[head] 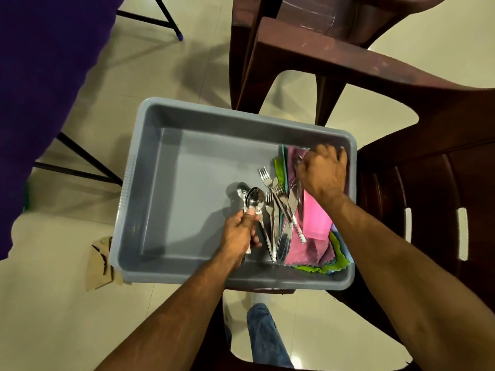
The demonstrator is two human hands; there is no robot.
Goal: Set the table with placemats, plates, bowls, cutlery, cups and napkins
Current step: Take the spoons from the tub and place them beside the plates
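A grey plastic tub (187, 162) rests on a dark brown chair. My left hand (239, 234) grips the handles of a small bunch of steel spoons (253, 198), bowls pointing away from me. Loose forks and knives (278, 210) lie in the tub's right half, partly on a stack of pink, green and blue cloth napkins (317, 236). My right hand (324, 174) reaches down onto the far end of the napkin stack, fingers curled around a spoon or similar steel piece (297, 188) whose end shows below the palm.
A purple-covered table (40, 89) with black legs fills the left. Brown plastic chairs (348, 62) stand behind and right of the tub. A crumpled brown paper (100, 263) lies on the tiled floor by the tub's near left corner. My jeans leg (263, 336) shows below.
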